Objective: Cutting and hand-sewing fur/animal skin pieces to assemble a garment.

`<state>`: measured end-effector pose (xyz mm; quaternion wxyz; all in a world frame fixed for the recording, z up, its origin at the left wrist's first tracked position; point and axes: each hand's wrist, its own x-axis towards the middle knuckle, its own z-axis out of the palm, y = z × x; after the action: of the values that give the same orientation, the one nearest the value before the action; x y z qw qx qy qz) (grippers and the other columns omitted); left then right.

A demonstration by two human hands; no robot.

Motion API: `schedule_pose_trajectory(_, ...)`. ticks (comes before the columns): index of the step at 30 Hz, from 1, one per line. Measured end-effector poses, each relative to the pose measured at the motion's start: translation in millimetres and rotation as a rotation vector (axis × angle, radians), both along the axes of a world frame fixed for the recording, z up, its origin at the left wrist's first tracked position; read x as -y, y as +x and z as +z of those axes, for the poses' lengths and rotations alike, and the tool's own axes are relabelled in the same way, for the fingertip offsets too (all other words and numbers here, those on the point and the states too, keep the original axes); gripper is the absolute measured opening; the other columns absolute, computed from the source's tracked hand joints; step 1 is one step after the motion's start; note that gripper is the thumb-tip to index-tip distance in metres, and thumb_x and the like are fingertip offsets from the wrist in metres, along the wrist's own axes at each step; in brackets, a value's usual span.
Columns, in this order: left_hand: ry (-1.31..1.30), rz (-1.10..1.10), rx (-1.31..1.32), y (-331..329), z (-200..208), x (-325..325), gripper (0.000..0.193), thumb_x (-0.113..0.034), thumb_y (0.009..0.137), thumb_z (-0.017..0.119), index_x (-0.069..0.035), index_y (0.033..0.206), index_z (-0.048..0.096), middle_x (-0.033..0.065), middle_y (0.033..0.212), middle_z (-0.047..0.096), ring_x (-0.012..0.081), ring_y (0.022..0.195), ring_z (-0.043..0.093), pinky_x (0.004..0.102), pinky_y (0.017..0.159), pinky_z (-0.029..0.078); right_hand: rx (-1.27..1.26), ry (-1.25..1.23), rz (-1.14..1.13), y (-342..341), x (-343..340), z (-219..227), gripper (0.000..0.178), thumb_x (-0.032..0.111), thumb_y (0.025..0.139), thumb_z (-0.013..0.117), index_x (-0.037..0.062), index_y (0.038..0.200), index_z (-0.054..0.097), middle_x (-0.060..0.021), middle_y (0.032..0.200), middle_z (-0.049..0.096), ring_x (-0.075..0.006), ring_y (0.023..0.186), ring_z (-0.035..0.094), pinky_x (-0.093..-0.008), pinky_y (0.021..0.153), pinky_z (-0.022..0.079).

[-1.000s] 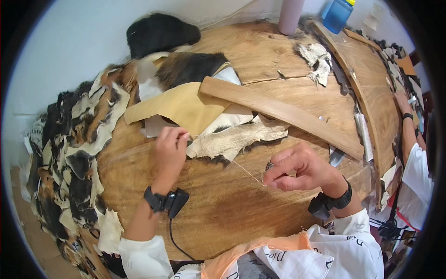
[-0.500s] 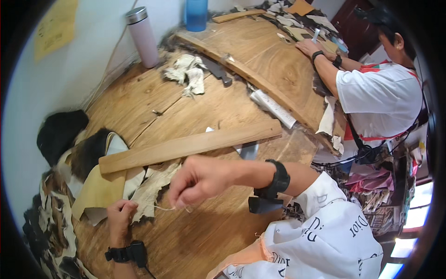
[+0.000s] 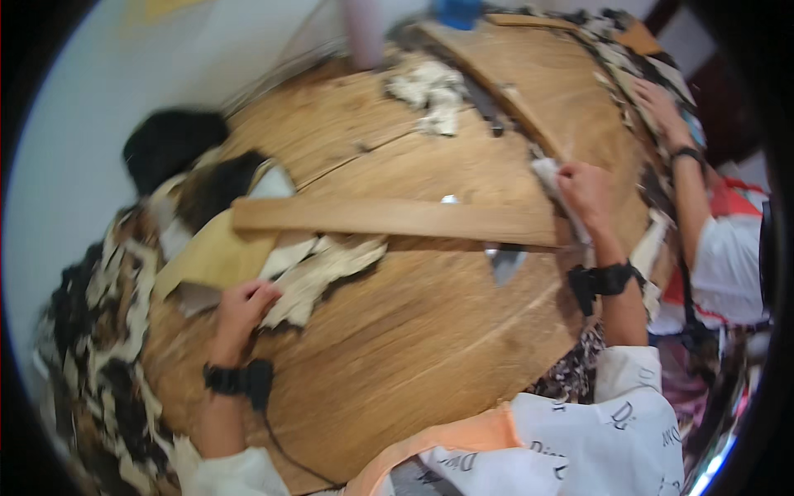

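Observation:
My left hand point(image 3: 246, 310) is closed in a pinch at the lower left, beside a cream hide piece point(image 3: 327, 269) with a ragged dark edge. What its fingers hold is too blurred to make out. Raised at the right, my right hand point(image 3: 585, 192) is closed in a fist. It appears in front of a white wrapped roll point(image 3: 546, 174), and I cannot tell whether they touch. No thread can be made out between the hands. A yellow-tan sheet point(image 3: 219, 260) lies beyond my left hand, partly under a long wooden board point(image 3: 397, 220).
A metal blade point(image 3: 506, 263) pokes out from under the board. Fur scraps point(image 3: 107, 306) are heaped along the left edge, near a black furry piece point(image 3: 174, 149). White hide scraps point(image 3: 430, 89) lie farther back. A co-worker's hand point(image 3: 662, 107) works at the far right.
My right hand has swung far to the right, away from my left hand, which stays pinched. The pale thread between them no longer shows. The view has shifted, and the co-worker's arm reaches farther.

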<state>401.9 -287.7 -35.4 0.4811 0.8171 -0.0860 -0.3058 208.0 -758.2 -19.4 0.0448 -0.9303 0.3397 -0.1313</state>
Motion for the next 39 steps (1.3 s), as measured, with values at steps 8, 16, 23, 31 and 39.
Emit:
schedule_pose_trajectory(8,0.127,0.007,0.871,-25.5,12.3,28.3,0.015,-0.016,0.082,0.061,-0.003,0.086,0.066,0.0059,0.078,0.061,0.0217,0.073,0.054,0.0306,0.065,0.042,-0.14,-0.433,0.147,14.2,-20.8,-8.8,0.02,0.02,0.076,0.058,0.0066,0.09,0.064,-0.0119,0.09,0.061,-0.0291,0.089,0.058,-0.0402,0.072,0.046)
schedule_pose_trajectory(16,0.298,-0.285,0.981,-39.0,-17.7,42.6,0.044,-0.021,0.077,0.065,-0.012,0.12,0.054,0.0038,0.127,0.047,0.0266,0.114,0.041,0.043,0.091,0.032,0.082,0.116,0.78,31.5,-117.8,-3.4,0.049,0.021,0.067,0.076,0.007,0.109,0.057,-0.0133,0.094,0.053,-0.0294,0.09,0.051,-0.0382,0.077,0.04)
schedule_pose_trajectory(23,0.411,-0.379,0.905,-40.3,-16.7,38.0,0.048,-0.027,0.084,0.059,-0.016,0.13,0.047,0.0032,0.139,0.035,0.027,0.12,0.033,0.044,0.097,0.027,0.165,0.04,0.549,42.8,-79.5,-14.2,0.046,0.021,0.07,0.073,0.0029,0.109,0.057,-0.016,0.087,0.052,-0.0322,0.085,0.051,-0.0388,0.076,0.041)
schedule_pose_trajectory(31,0.434,-0.393,0.928,-43.3,-16.4,41.3,0.048,-0.027,0.086,0.052,-0.018,0.132,0.045,0.0034,0.142,0.031,0.027,0.122,0.029,0.0431,0.098,0.024,0.25,-0.133,0.563,57.0,-103.5,-4.4,0.031,0.011,0.071,0.071,0.0054,0.099,0.061,-0.0157,0.092,0.055,-0.0335,0.09,0.052,-0.0401,0.08,0.043)
schedule_pose_trajectory(39,0.429,-0.382,0.99,-44.0,-22.8,41.4,0.05,-0.028,0.087,0.051,-0.015,0.133,0.041,0.0046,0.142,0.029,0.0273,0.124,0.028,0.0444,0.097,0.024,0.175,0.306,1.133,138.5,-228.3,-9.0,0.011,0.013,0.074,0.066,0.0064,0.082,0.062,-0.0075,0.081,0.054,-0.028,0.082,0.05,-0.0369,0.072,0.042)
